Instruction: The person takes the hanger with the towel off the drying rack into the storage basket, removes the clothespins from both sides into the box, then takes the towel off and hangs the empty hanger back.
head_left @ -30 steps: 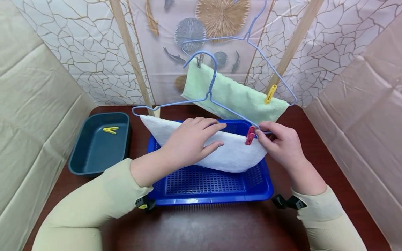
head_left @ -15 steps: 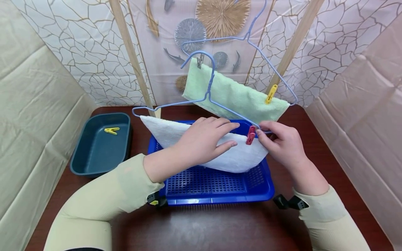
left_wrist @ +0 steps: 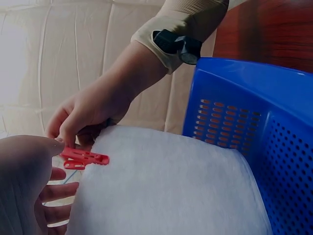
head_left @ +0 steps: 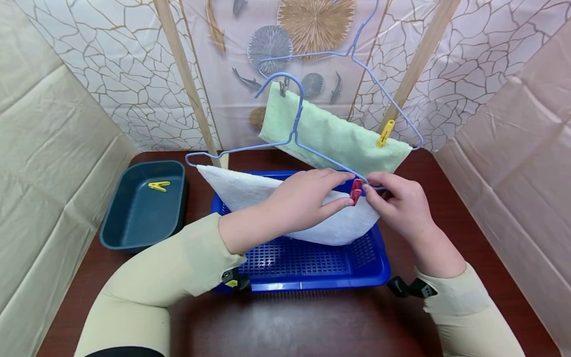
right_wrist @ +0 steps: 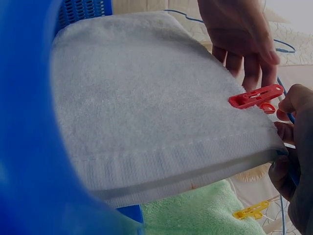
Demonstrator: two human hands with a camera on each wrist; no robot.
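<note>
Our right hand (head_left: 403, 206) is gripping the hanger (head_left: 296, 122); our left hand (head_left: 305, 201), unclenched, is hovering beside the clip (head_left: 355, 192). Bumping it, we are risking a slipped towel (head_left: 341, 225).

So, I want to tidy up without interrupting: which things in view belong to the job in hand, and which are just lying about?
In the job, it seems:
- white towel
- front hanger, held by the right hand
- red clothespin, beside the left hand

Apparently just about:
- blue basket
- dark tub holding a loose yellow clothespin, perhaps a spare
- green towel on the rear hanger
</note>
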